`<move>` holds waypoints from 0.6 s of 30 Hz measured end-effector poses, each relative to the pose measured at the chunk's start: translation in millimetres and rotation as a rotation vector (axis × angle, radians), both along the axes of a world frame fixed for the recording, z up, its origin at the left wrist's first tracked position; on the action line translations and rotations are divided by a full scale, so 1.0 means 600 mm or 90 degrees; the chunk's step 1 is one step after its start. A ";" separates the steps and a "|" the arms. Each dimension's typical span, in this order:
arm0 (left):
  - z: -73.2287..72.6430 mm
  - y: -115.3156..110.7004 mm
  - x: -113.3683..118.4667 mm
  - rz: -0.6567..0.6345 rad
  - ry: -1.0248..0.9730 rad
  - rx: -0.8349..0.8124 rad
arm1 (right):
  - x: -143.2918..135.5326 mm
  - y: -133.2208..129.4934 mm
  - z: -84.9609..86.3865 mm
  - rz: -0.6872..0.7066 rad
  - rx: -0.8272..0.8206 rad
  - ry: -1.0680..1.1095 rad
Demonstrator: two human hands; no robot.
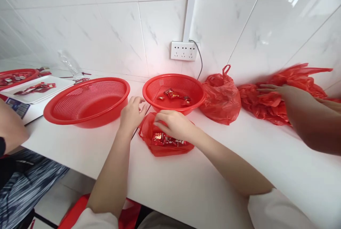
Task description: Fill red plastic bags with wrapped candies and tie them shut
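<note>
A red plastic bag (160, 151) lies on the white table with its mouth open, and several small shiny red packets (166, 139) show inside. My right hand (174, 124) is over the bag's mouth, fingers bent and thumb apart from them, with nothing visible between. At the bag's upper left edge is my left hand (133, 112), its fingers loosely bent and thumb spread. Whether either hand touches the bag's film is unclear. Just behind the bag stands a round red plastic basket (149, 85) with a few packets at its bottom.
A larger red basket (53, 113) stands at left, near a white tray (57, 87) with packets. Right of the round basket sits a tied, filled red bag (222, 101). Another person's hand (271, 88) rests on a red bag pile (266, 110). A wall socket (183, 50) is behind.
</note>
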State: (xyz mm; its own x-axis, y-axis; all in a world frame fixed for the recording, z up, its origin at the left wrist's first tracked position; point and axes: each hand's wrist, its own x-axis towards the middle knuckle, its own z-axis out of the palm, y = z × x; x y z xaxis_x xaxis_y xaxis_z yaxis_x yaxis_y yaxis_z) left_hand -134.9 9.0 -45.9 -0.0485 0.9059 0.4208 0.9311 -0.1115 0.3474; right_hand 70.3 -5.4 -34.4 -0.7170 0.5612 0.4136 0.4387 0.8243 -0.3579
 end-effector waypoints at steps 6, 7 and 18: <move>-0.001 -0.003 -0.024 0.104 0.131 -0.455 | 0.130 0.004 -0.042 -0.179 -0.168 -0.367; -0.004 -0.001 -0.024 0.085 0.133 -0.515 | 0.135 0.006 -0.052 -0.209 -0.173 -0.390; 0.024 -0.009 -0.020 -0.109 -0.134 -0.557 | 0.177 0.048 -0.037 -0.252 -0.190 -0.261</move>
State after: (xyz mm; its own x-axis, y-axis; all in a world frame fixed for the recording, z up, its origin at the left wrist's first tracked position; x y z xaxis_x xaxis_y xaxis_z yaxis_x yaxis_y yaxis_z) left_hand -147.1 3.6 -31.6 0.1179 0.8995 -0.4207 0.8336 0.1406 0.5343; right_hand 176.6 23.4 -56.9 -0.4992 0.8640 -0.0653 0.8388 0.4631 -0.2862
